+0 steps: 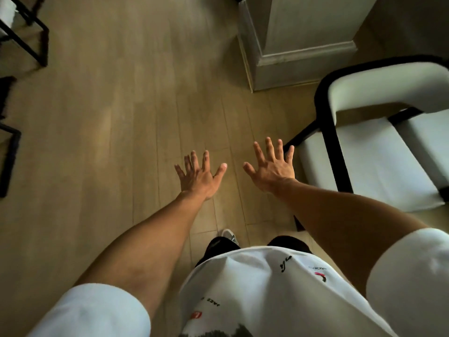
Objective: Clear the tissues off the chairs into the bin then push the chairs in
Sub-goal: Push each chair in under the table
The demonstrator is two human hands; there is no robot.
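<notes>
Person in a white T-shirt (262, 293), looking down at the floor. Dark shorts, and one grey shoe (229, 235) just past the hem.

Both arms out in front, bare. Left hand (199, 177): fingers spread and straight, back of hand up, gripping nothing, over bare floor. Right hand (273, 166): same, splayed flat, nothing in it. The two hands sit side by side, a small gap between the thumbs.

Chair (379, 152) just right of the right hand: white cushion, black frame. Little finger lines up with the tip of a black frame rail; touching or just in front, can't tell from here. Seat shows plain white, no tissue visible on the part in view.

Wood-look plank floor (109, 132) runs through the middle.

Further off: white wall corner with skirting board (303, 54) behind the chair. Far left edge: black metal frame (31, 37), blurred, with something white (7, 10) in its top corner, possibly a paper roll.
</notes>
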